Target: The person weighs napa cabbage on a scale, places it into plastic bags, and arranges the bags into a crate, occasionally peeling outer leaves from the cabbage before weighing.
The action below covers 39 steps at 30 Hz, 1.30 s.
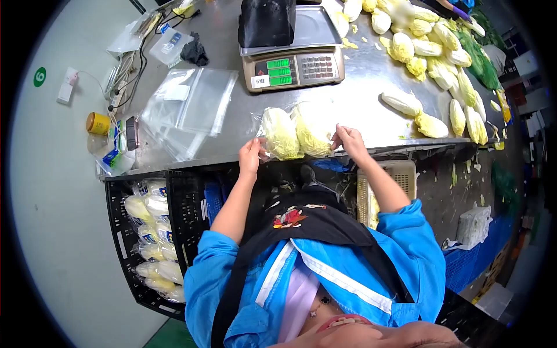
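Two pale yellow cabbages (297,132) lie side by side in a clear plastic bag at the table's front edge. My left hand (253,156) pinches the bag at its left side. On the right, my right hand (348,141) has its fingers closed on the bag's other side. Just behind the bag stands a digital scale (322,68) with green displays and a black object (267,23) on its tray. Flat clear bags (188,110) lie in a stack to the left.
Many loose cabbages (426,47) cover the table's right side. A black crate (125,232) with bagged cabbages stands below left, a beige basket (400,171) below right. A yellow-labelled jar (98,123) sits far left. Another person's purple-cuffed arm (460,13) shows top right.
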{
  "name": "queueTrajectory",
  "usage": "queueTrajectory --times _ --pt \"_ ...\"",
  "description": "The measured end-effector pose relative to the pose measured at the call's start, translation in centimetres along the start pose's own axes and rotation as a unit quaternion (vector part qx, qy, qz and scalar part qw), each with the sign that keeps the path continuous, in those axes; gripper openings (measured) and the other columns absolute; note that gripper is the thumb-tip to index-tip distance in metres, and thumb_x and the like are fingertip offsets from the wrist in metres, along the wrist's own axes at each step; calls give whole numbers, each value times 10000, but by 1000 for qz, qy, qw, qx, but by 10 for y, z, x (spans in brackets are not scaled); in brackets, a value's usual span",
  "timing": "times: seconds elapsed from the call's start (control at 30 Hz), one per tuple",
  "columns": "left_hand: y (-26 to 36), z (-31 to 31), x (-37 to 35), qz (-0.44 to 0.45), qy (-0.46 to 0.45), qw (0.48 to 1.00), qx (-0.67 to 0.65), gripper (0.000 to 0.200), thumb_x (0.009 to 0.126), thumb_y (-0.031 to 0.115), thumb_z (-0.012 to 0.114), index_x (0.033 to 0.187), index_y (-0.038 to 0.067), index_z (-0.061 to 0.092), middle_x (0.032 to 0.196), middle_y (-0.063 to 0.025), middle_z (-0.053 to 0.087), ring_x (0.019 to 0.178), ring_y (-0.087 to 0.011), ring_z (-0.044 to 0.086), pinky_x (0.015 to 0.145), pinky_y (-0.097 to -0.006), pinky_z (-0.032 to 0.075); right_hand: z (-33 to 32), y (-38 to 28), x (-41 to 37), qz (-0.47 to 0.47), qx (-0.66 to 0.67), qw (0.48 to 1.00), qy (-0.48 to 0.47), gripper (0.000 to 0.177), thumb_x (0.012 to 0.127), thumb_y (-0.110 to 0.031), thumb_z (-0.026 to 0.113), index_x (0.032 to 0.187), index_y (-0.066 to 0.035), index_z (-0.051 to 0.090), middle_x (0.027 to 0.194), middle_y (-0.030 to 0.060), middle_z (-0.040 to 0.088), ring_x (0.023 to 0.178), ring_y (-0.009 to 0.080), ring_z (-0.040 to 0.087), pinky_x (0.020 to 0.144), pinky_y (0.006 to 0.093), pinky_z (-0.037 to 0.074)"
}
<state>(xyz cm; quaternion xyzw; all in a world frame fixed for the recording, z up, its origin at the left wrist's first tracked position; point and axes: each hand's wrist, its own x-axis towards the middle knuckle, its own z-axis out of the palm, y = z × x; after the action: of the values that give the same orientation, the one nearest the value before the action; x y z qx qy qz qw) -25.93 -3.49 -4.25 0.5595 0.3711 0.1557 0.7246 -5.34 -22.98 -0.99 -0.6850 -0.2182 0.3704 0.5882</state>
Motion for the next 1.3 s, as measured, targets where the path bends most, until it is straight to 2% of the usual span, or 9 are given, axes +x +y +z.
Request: queueTrajectory --times 0.27,0.37,0.43,0.6,0.7,0.87,1.1,1.2,1.3 --pt "-24 25 -2 21 129 865 485 305 852 311 436 837 31 557 767 -243 584 749 -385 572 676 -457 430 -7 32 9 189 -217 958 0 335 822 -276 432 741 6 594 545 126 572 533 251 580 590 351 465" --pt "22 29 0 52 91 787 609 238 751 221 585 922 60 541 932 -166 594 926 -293 537 840 -421 357 3 -10 23 80 -432 897 44 323 781 -225 539 1004 7 518 836 163 601 792 273 583 714 359 450" --pt "43 46 -2 264 185 716 619 371 717 218 633 1038 65 526 1127 -151 511 1072 -284 451 904 -427 291 18 -22 29 -257 -406 860 172 513 698 -176 600 1161 -41 425 1102 192 498 1041 345 465 861 415 380" --pt "6 92 48 298 36 763 573 462 763 294 581 1158 79 474 1252 -178 387 1200 -306 329 947 -446 262 48 43 51 -136 -389 907 91 719 655 -213 677 1239 12 323 1258 237 335 1177 375 323 953 431 311" --pt "-17 63 73 147 189 849 470 548 807 332 548 1254 71 368 1244 -202 411 1171 -330 376 966 -451 270 28 67 56 59 -183 976 107 858 630 -301 735 1241 79 268 1166 238 450 1056 321 473 908 356 373" --pt "10 63 51 -13 145 989 40 751 758 299 655 1318 25 235 1283 -192 374 1159 -291 398 967 -364 328 3 54 85 185 148 960 -147 586 715 -121 609 1219 31 352 1096 166 509 975 258 527 844 349 425" --pt "11 -17 -61 -35 45 815 -577 623 729 255 642 1245 17 387 1117 -165 529 1015 -303 531 909 -407 413 103 -39 60 9 76 935 -346 1018 534 -374 767 1317 -9 228 1262 161 374 1142 267 412 935 361 359" --pt "29 -86 -140 89 207 796 -562 559 738 343 552 1178 10 464 1052 -169 569 937 -317 569 845 -426 458 189 -60 46 -131 35 842 -523 1047 651 -517 649 1375 -10 89 1365 188 241 1270 272 239 1024 371 212" --pt "36 -165 -236 210 426 781 -405 517 746 333 527 1136 -3 475 1038 -157 565 914 -286 576 802 -403 478 253 -95 15 -164 -37 810 -562 749 769 -305 631 1345 -35 237 1281 137 382 1124 206 409 943 342 324"
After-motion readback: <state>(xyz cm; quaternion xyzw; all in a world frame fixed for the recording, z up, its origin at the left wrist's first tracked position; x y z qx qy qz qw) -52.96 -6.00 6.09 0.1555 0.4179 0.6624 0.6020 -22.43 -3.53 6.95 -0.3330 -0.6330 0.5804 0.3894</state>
